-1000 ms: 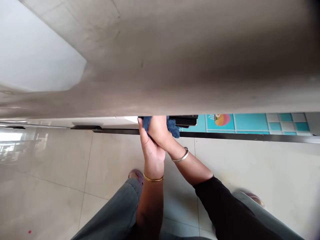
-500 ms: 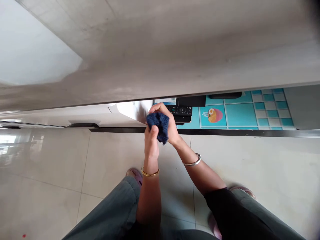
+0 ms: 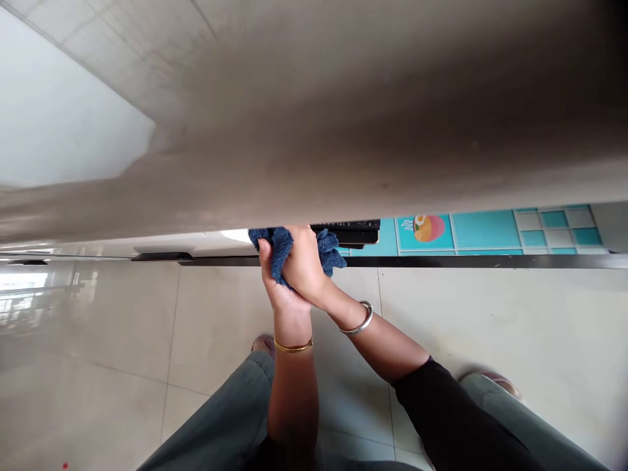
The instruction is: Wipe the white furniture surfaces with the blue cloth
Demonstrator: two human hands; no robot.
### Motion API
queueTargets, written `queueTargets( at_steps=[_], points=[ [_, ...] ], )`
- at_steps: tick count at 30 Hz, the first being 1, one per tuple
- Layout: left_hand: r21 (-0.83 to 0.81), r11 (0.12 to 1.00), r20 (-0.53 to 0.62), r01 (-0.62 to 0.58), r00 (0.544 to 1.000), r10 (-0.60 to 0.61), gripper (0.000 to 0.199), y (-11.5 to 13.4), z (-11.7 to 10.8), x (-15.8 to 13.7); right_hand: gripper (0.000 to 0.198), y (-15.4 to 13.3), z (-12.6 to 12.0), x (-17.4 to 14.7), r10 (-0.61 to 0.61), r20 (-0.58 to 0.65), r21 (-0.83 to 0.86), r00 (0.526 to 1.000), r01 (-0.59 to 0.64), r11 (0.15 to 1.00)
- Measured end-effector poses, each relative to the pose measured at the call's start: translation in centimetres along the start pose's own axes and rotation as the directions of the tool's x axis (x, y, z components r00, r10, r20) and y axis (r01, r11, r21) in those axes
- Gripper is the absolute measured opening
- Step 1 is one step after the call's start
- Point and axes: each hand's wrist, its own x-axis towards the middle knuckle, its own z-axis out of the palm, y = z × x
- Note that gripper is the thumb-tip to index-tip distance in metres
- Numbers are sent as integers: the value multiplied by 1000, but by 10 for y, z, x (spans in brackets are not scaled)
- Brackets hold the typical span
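Both hands are bunched together around a dark blue cloth point(image 3: 280, 247) just under the lower edge of a broad grey surface point(image 3: 343, 111) that fills the upper picture. My left hand point(image 3: 280, 296), with a gold bangle at the wrist, grips the cloth from below. My right hand point(image 3: 305, 268), with a silver bangle and a black sleeve further back, wraps over it from the right. Cloth ends stick out to the left and right of the fingers. A black remote-like device point(image 3: 352, 233) lies right behind the hands, partly hidden.
A teal tiled panel with a cartoon picture point(image 3: 483, 229) runs to the right behind a dark strip point(image 3: 490, 261). Glossy beige floor tiles point(image 3: 122, 327) spread below. My grey trouser legs and sandalled feet point(image 3: 261, 343) stand beneath the hands.
Half a second ago the hands held the cloth lower, away from the grey edge. Now they have risen again to that edge, and the grey surface hides more of the remote.
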Motion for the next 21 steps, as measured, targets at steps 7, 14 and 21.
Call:
queueTargets(
  at_steps=[7, 14, 21],
  points=[
    [23, 999, 101, -29, 994, 27, 60, 8, 21, 1, 8, 7, 4, 33, -33, -92, -48, 995, 28, 998],
    [89, 995, 43, 37, 998, -41, 57, -7, -1, -9, 12, 6, -10, 3, -44, 26, 206, 999, 38, 978],
    [41, 998, 85, -40, 996, 37, 57, -2, -1, -3, 9, 8, 5, 11, -52, -41, 55, 998, 54, 997]
  ],
)
